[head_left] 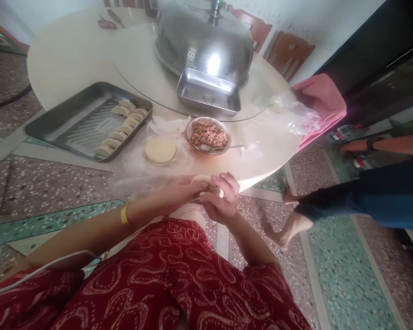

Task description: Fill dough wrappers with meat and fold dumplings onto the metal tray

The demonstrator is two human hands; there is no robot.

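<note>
Both hands meet just off the near edge of the table [72,55], closed together on one dumpling [202,179]. The left hand [179,195] cups it from the left and below; the right hand [222,199] curls its fingers over the top and right, pinching the pale dough between them. Only a thin arc of dough shows above the fingers, so whether the seam is sealed cannot be told.

Just beyond the grip lies a stack of wrappers [160,150] on crinkled plastic [137,165]. Beyond and slightly right of the grip sits the bowl [208,135] of minced filling, a spoon [220,147] resting in it with the handle pointing right. Far to the left of the grip, a tray [86,120] holds a row of finished dumplings along its right side. Further back stand a smaller tray [208,91] and a domed steel cover [204,41]. To the right of the grip, another person's bare foot [289,227] and leg stand on the floor near the table.

The likely risks: the dumpling is held over the lap, not over the table, so a slip would drop it onto cloth or floor. Squeezing too hard could push filling out through the seam or tear the thin dough. Filling caught on the edge would keep the seam from sticking.
</note>
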